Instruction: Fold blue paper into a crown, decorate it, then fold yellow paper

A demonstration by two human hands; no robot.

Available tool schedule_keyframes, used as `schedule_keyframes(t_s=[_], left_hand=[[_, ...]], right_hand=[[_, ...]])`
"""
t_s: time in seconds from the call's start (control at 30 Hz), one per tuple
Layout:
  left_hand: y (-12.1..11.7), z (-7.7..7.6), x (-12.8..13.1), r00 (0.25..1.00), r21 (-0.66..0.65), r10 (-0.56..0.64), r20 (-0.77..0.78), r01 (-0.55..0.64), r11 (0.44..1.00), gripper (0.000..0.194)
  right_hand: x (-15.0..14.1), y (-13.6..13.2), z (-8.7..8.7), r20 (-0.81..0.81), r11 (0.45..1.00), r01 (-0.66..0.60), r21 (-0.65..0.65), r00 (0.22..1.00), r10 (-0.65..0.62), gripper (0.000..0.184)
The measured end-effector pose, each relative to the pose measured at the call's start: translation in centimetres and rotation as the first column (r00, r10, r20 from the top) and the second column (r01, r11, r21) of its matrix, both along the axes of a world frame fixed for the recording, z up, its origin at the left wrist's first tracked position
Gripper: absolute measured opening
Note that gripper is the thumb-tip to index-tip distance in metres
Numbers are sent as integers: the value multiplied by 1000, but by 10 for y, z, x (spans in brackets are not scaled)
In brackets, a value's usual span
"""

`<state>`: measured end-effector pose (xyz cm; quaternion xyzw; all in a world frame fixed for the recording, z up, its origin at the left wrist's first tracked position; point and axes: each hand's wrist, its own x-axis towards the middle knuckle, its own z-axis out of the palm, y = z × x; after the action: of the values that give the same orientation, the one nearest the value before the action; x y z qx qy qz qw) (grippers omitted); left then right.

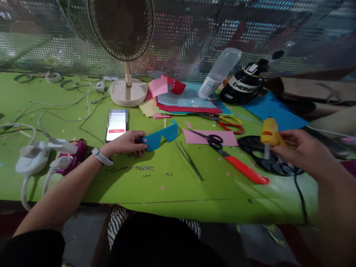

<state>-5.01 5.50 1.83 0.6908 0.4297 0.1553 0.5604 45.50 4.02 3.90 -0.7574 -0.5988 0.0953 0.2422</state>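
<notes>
My left hand (pixel 128 143) pinches one end of a blue paper cutout (pixel 153 141) shaped like a pair of glasses, held just over the green table. In my right hand (pixel 303 151) is a yellow hot glue gun (pixel 270 131), its nozzle pointing down above a black tray with rounded hollows (pixel 246 142). Tweezers (pixel 189 162) lie near the cutout. Beside them a strip of pink paper (pixel 229 138) rests under black scissors (pixel 214 139). A red-handled cutter (pixel 247 170) lies between these and the tray. Small dark bits (pixel 142 168) are scattered below my left hand.
A lit phone (pixel 116 136) lies behind my left wrist. White plugs and a power strip (pixel 32 158) crowd the left side. Behind stand a fan (pixel 128 94), stacked coloured papers (pixel 185 98), a clear bottle (pixel 221 70) and a black bottle (pixel 241 89). A cord hangs from the glue gun.
</notes>
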Motion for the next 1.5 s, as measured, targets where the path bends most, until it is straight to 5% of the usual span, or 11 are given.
schedule_keyframes(t_s=[0.1,0.2,0.33,0.43,0.57,1.5], left_hand=[[0,2,1,999,-5,-16,28,16,1000,28],[-1,6,0,998,35,-33,46,32,999,26],[-3,10,0,999,88,-25,36,22,996,27],[-4,11,-1,999,59,-25,45,22,998,28],[-4,10,-2,996,15,-29,86,27,1000,27],[-6,7,2,994,107,-72,84,63,992,22]], right_hand=[[-43,-9,11,-529,988,-126,-86,847,62,43],[-99,-19,18,-648,944,-317,-91,738,185,34],[-166,-26,23,-556,809,-572,-137,720,415,37],[-200,-26,25,-378,642,-764,-70,615,692,33],[-227,-23,21,-282,525,-850,-44,515,810,30],[-231,-24,2,-310,503,-856,-116,512,801,31]])
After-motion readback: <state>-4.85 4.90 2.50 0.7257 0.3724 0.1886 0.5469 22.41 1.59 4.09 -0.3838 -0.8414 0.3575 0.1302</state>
